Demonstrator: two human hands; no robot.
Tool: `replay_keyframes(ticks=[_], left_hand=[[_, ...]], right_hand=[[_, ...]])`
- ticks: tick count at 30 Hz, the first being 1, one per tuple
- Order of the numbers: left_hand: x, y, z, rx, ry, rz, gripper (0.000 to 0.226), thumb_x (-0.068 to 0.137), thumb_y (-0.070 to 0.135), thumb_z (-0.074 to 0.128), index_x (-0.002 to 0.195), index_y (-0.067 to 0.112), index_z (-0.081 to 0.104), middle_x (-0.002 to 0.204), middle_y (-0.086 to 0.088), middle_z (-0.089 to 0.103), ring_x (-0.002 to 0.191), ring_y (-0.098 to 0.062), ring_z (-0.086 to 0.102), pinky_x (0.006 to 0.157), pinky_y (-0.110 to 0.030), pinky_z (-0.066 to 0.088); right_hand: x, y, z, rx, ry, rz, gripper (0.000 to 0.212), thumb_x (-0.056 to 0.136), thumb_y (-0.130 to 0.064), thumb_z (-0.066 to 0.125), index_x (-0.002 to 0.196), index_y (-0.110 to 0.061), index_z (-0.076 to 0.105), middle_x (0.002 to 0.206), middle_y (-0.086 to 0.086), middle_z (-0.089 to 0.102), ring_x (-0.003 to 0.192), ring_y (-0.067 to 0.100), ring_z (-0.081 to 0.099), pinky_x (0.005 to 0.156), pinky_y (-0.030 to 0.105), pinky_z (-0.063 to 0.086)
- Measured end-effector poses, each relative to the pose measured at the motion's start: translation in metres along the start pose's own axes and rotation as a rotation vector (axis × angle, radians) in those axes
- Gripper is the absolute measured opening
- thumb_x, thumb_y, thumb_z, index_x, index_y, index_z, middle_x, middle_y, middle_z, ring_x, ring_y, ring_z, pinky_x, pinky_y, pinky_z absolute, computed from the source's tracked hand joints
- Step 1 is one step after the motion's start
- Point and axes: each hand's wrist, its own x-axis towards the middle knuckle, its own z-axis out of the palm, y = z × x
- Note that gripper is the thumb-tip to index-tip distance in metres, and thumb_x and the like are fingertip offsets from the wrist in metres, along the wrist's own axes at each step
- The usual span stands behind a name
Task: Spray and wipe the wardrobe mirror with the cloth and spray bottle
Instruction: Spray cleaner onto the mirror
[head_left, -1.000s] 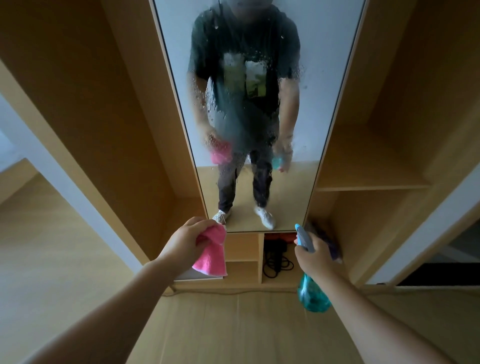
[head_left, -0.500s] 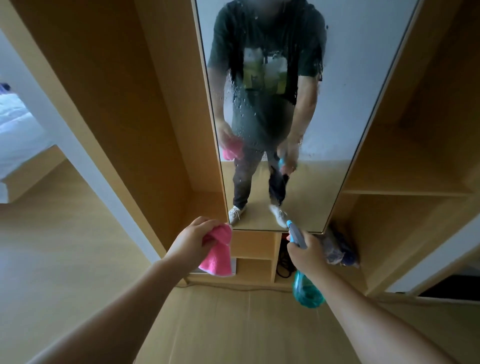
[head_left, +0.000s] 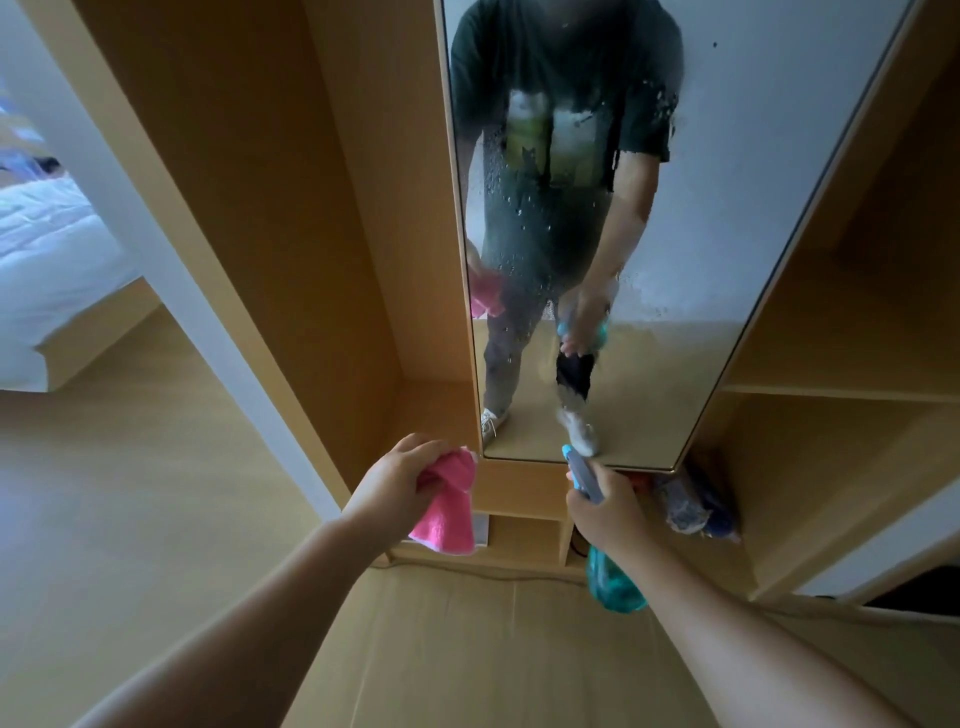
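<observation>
Status: spraying looks mostly done, wiping not started

- wardrobe mirror (head_left: 753, 208) has droplets (head_left: 519, 208) and run-down streaks over its middle band, plus a fogged film with a ragged edge toward the right
- top right of the glass and the bottom strip look dry
- no clean wipe tracks that I can make out, so the whole wipe pass is left, maybe one more spray low down

Hands:
- left hand (head_left: 400, 480) grips the bunched pink cloth (head_left: 449, 514), off the glass, just below and left of the mirror's bottom corner
- right hand (head_left: 608, 512) is wrapped round the neck of the teal spray bottle (head_left: 613, 582); nozzle aims up at the mirror's bottom edge, near it but apart
- trigger finger is hidden, so can't tell if it's squeezing

Mirror itself: tall, narrow, thin pale frame, set upright in the wooden wardrobe (head_left: 260, 208) between open bays, small cubbies under it. Wet film blurs the reflection; expect liquid to run down toward the bottom frame, so wipe top-down soon
</observation>
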Motion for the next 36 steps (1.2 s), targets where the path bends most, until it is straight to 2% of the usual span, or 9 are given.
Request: replay_keyframes(ticks=[6,10,13,16,20,23,28,32,36], left_hand=[[0.001,-0.017,0.001,-0.015,-0.008,-0.014,0.046,0.088,0.005,0.058,0.125,0.032,0.058,0.118,0.009,0.053,0.105,-0.013,0.052,0.086,-0.03,0.052],[-0.001,-0.029,0.009,-0.006,-0.026,-0.014,0.042,0.09,0.008,0.058,0.125,0.032,0.057,0.116,0.01,0.052,0.103,-0.012,0.053,0.084,-0.028,0.052],[-0.004,-0.037,0.014,-0.003,-0.018,-0.021,0.041,0.09,0.009,0.058,0.125,0.03,0.058,0.115,0.012,0.052,0.103,-0.01,0.052,0.084,-0.024,0.051],[-0.005,-0.04,0.019,-0.011,-0.027,-0.011,0.042,0.089,0.007,0.059,0.125,0.028,0.059,0.116,0.011,0.053,0.104,-0.01,0.051,0.085,-0.024,0.05],[-0.003,-0.039,0.025,-0.016,-0.038,-0.006,0.042,0.089,0.006,0.059,0.125,0.026,0.06,0.119,0.009,0.054,0.105,-0.01,0.051,0.086,-0.025,0.05],[-0.001,-0.037,0.031,-0.02,-0.056,-0.002,0.043,0.088,0.004,0.059,0.125,0.026,0.06,0.119,0.009,0.053,0.105,-0.01,0.05,0.085,-0.022,0.048],[0.007,-0.023,0.048,-0.028,-0.088,0.023,0.043,0.088,0.005,0.059,0.123,0.03,0.059,0.115,0.015,0.051,0.103,-0.007,0.049,0.08,-0.012,0.042],[0.016,-0.004,0.065,-0.057,-0.091,0.055,0.043,0.086,0.006,0.061,0.121,0.031,0.062,0.114,0.015,0.053,0.101,-0.007,0.051,0.082,-0.018,0.044],[0.023,0.014,0.082,-0.09,-0.124,0.093,0.042,0.086,0.006,0.062,0.119,0.03,0.063,0.115,0.013,0.055,0.102,-0.007,0.052,0.085,-0.02,0.046]], right_hand=[[0.009,-0.002,0.032,0.012,-0.051,0.043,0.037,0.086,-0.01,0.049,0.121,-0.015,0.058,0.098,-0.004,0.059,0.088,0.01,0.058,0.071,0.023,0.044],[0.014,0.004,0.051,-0.009,-0.076,0.05,0.029,0.086,-0.012,0.05,0.114,-0.015,0.059,0.092,-0.002,0.059,0.083,0.012,0.06,0.069,0.025,0.047],[0.016,0.007,0.06,-0.006,-0.067,0.047,0.02,0.086,-0.012,0.049,0.104,-0.016,0.058,0.087,0.0,0.058,0.08,0.018,0.06,0.072,0.033,0.051],[0.016,0.014,0.064,-0.025,-0.049,0.052,0.007,0.086,-0.011,0.049,0.086,-0.011,0.055,0.078,0.011,0.057,0.068,0.021,0.056,0.065,0.037,0.051],[0.016,0.022,0.063,-0.002,-0.006,0.063,0.017,0.086,-0.011,0.049,0.073,-0.022,0.05,0.067,0.002,0.053,0.059,0.018,0.053,0.055,0.029,0.045],[0.016,0.029,0.056,0.018,0.034,0.088,0.019,0.086,-0.009,0.049,0.085,-0.028,0.053,0.076,-0.007,0.056,0.069,0.01,0.056,0.056,0.02,0.038],[0.009,0.047,0.034,0.062,0.06,0.131,0.03,0.087,-0.008,0.049,0.104,-0.032,0.051,0.09,-0.012,0.058,0.079,0.005,0.057,0.06,0.019,0.041],[0.003,0.06,0.012,0.073,0.11,0.139,0.031,0.086,-0.009,0.05,0.093,-0.039,0.05,0.091,-0.005,0.063,0.069,0.006,0.057,0.057,0.018,0.043],[0.0,0.077,-0.007,0.086,0.113,0.181,0.033,0.085,-0.01,0.049,0.111,-0.03,0.055,0.09,-0.005,0.061,0.073,0.013,0.061,0.056,0.022,0.044]])
